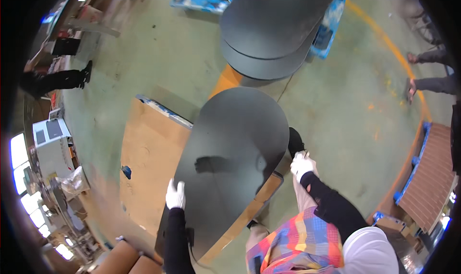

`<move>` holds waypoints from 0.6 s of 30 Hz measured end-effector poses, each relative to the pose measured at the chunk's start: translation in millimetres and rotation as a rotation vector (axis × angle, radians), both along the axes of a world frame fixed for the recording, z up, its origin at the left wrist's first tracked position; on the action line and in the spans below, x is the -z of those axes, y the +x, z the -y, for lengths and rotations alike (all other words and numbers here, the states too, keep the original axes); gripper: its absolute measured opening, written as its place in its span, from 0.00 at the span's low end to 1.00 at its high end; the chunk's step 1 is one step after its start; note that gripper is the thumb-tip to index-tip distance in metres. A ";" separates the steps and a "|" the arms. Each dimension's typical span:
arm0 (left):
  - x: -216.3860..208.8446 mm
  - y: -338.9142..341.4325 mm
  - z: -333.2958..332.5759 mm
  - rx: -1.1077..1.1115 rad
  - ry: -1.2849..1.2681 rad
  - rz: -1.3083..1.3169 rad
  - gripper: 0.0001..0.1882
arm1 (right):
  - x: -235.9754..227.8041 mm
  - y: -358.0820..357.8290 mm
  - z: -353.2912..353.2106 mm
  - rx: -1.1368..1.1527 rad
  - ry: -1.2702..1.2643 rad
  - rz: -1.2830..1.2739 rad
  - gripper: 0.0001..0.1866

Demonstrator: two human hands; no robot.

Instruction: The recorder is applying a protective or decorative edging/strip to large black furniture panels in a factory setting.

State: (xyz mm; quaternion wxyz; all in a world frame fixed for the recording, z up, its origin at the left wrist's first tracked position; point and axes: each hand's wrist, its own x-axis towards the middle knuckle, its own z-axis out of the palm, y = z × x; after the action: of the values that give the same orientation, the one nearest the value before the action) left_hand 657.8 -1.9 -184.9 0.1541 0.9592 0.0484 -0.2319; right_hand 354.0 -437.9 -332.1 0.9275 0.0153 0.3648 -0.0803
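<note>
A large dark grey panel [235, 130] with a rounded far end lies in front of me on a cardboard-covered support. My left hand [175, 195], in a white glove, is at the panel's left edge with its thumb apart from the fingers. Whether it touches the panel I cannot tell. To the right of the panel is my right hand [303, 166], also gloved in white, over my leg and near my shoe. Its fingers are curled closed, and whatever they hold is too small to make out. A dark shadow or reflection shows on the panel's surface.
Beyond lie more dark rounded panels [269, 29], stacked on a blue pallet [329, 33]. Brown cardboard [149, 158] extends left of my panel. A brown stack [429, 178] stands at the right. People's legs [62, 81] show at far left and far right.
</note>
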 end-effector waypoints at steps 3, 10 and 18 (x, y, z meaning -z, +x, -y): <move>22.6 54.6 89.3 0.168 0.221 -0.030 0.35 | 16.9 39.7 1.5 -0.045 0.054 -0.387 0.07; 89.2 162.3 241.0 0.296 0.156 0.029 0.33 | -1.8 103.2 -0.2 -0.555 -0.182 -1.040 0.15; 104.8 174.1 268.1 0.310 0.179 -0.238 0.32 | -24.0 130.7 -20.9 -0.675 -0.685 -0.952 0.33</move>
State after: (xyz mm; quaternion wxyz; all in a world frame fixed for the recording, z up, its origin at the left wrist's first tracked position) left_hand 832.0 -270.0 -289.7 0.0240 0.9309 -0.0614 -0.3593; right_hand 484.7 -417.0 -308.1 0.5922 -0.4316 0.6723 0.1047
